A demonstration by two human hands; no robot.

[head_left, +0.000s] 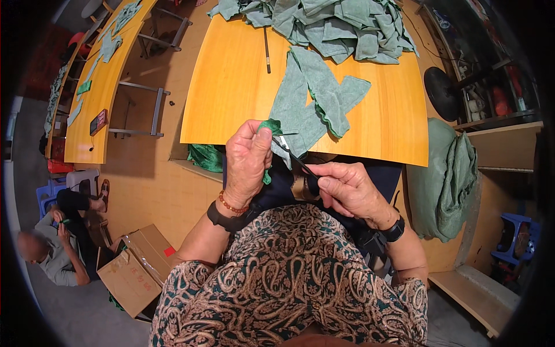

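My left hand is closed, pinching a piece of green cloth between thumb and fingers just off the table's near edge. In my right hand, also closed, is a thin black tool. It slants up and left, and its far end meets the cloth beside my left thumb. Its exact kind is hard to make out. Beyond my hands, pale green cut cloth with a darker green edge lies across the table, its near end reaching down to my left fingers.
A large heap of pale green cloth covers the far end of the yellow table; a black stick lies before it. A stuffed green sack stands at right. At lower left are a cardboard box and a seated person.
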